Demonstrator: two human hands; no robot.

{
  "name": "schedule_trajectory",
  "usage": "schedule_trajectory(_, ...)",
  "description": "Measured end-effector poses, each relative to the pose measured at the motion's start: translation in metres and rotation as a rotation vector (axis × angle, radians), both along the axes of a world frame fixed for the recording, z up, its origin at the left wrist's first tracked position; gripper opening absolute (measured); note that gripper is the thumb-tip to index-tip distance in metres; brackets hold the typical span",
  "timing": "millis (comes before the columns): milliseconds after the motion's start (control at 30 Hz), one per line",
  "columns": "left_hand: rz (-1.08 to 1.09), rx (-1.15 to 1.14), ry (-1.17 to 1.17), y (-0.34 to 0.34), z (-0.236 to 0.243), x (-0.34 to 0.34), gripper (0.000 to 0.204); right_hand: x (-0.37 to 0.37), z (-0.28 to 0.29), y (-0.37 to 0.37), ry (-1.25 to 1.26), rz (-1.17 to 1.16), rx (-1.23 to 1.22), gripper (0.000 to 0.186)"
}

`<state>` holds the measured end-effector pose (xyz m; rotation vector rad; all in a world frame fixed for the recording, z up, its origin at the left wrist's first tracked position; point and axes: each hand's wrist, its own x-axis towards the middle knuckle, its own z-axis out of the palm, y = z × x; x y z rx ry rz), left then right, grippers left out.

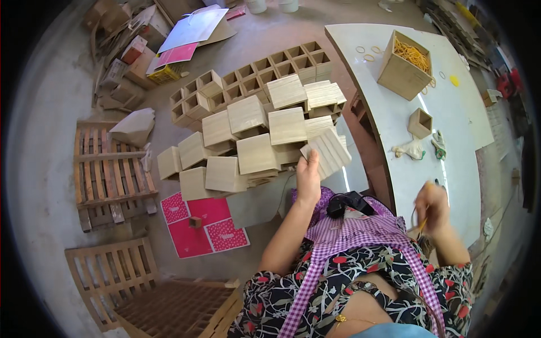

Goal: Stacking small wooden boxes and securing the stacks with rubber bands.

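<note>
My left hand [309, 177] grips a small stack of thin square wooden boards [328, 153], its thumb pressed on the near edge. Just beyond it, many similar square boards [286, 126] lie in stacked bundles on a grey table. My right hand [433, 207], slightly blurred, is closed over the edge of the white table at the right. A thin yellow rubber band [422, 225] hangs from its fingers. Farther up that table, an open wooden box [401, 73] holds a heap of yellow rubber bands [412, 54].
A small open wooden box [420, 123] and two work gloves [411, 149] lie on the white table [462, 163]. Rows of open wooden boxes [248, 79] stand behind the boards. Wooden pallets [112, 169] and pink printed cardboard [194, 239] are at the left.
</note>
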<state>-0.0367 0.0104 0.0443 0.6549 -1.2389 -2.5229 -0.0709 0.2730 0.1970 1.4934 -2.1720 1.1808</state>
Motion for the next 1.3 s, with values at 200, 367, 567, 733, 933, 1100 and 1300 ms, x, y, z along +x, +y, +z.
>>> schedule_trajectory(200,-0.054,0.318,0.312,0.029,0.018,-0.026,0.030,-0.131,0.033,0.009,-0.137,-0.555,0.238,0.028)
schedule_trajectory(367,0.181,0.363,0.157,0.042,0.042,-0.021,0.027,-0.284,0.040,0.044,0.107,-0.772,0.190,0.032)
schedule_trajectory(567,0.271,0.264,-0.002,0.070,0.099,-0.025,0.031,-0.444,-0.026,0.115,-0.159,-1.018,0.933,0.045)
schedule_trajectory(733,0.350,0.287,-0.239,0.090,0.135,-0.032,0.036,-0.504,-0.069,0.224,-0.307,-0.897,-0.023,0.048)
schedule_trajectory(933,0.097,0.244,-0.500,0.077,0.164,-0.030,0.035,-0.509,-0.165,0.318,-0.429,-1.233,0.545,0.073)
schedule_trajectory(1100,-0.294,-0.583,-0.968,0.085,0.238,-0.069,0.012,-0.529,-0.213,0.321,-0.566,-1.139,0.959,0.104)
schedule_trajectory(1300,-1.081,-1.457,-0.653,0.085,0.259,-0.250,0.022,-0.596,-0.250,0.308,-0.602,-1.088,0.914,0.084)
